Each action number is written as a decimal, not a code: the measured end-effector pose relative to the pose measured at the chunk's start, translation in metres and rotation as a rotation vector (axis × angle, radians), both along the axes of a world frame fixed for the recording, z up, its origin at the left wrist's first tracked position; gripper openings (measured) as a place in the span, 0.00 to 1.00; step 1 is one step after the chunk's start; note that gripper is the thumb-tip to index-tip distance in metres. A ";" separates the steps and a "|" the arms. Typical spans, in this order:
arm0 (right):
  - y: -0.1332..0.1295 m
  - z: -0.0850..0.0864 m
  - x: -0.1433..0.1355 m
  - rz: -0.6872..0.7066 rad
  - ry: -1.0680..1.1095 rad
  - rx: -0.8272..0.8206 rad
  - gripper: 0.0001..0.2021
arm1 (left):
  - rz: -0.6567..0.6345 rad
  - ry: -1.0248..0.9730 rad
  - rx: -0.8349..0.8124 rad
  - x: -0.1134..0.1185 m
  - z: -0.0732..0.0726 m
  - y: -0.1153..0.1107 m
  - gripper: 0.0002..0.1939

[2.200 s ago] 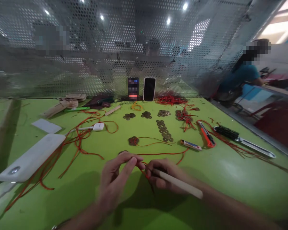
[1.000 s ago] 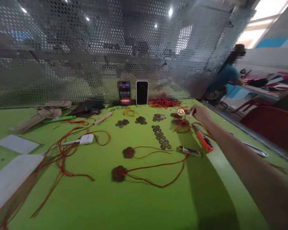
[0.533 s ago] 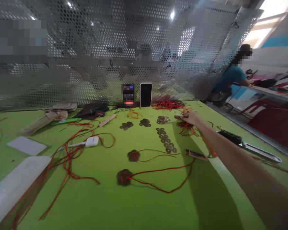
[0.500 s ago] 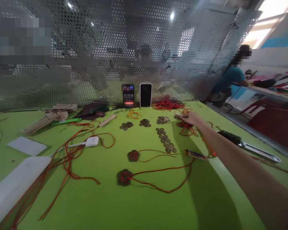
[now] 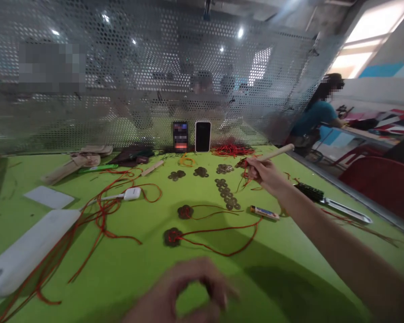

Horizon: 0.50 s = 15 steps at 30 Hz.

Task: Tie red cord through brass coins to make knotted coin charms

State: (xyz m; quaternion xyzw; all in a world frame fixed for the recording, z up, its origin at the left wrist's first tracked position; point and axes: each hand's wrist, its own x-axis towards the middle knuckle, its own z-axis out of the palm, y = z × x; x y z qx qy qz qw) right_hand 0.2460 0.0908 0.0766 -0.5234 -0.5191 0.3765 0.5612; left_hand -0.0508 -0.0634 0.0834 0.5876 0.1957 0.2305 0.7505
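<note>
My right hand (image 5: 261,172) is closed around a pale, round wooden stick (image 5: 276,152) at the back right. One end of it points up and to the right; the other is hidden by my fingers. Close by lies a small bunch of red cord (image 5: 245,172). My left hand (image 5: 195,287), blurred, hovers low at the front with fingers curved and a gap to the thumb, nothing visible in it. Beyond it are a coin flower tied with red cord (image 5: 172,237) and a second coin flower (image 5: 185,211). A row of coins (image 5: 226,194) lies farther back.
At right are a glue-like tube (image 5: 265,212) and a dark-handled tool with a metal end (image 5: 346,210). Loose red cords (image 5: 103,220) and a white power strip (image 5: 37,242) lie left. Phones (image 5: 203,137) lean on the mesh panel. A person in teal (image 5: 318,119) sits beyond.
My right hand has drawn back slightly left and lifted, with the wooden stick now showing in it. My left hand has come into view at the bottom. The whole view has shifted slightly.
</note>
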 end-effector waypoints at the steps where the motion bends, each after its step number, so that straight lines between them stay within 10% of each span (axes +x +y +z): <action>1: -0.015 0.002 -0.014 0.045 0.038 0.001 0.22 | 0.263 0.130 0.136 0.002 -0.006 0.006 0.08; 5: -0.069 0.002 -0.062 0.237 0.267 -0.053 0.17 | 0.594 0.356 0.275 0.012 -0.024 0.018 0.14; 11: -0.100 -0.007 -0.095 0.303 0.351 -0.099 0.12 | 0.285 0.176 0.216 0.021 -0.025 0.011 0.15; 15: -0.091 -0.013 -0.088 0.182 0.532 -0.059 0.14 | 0.323 0.297 0.249 0.022 -0.028 0.010 0.14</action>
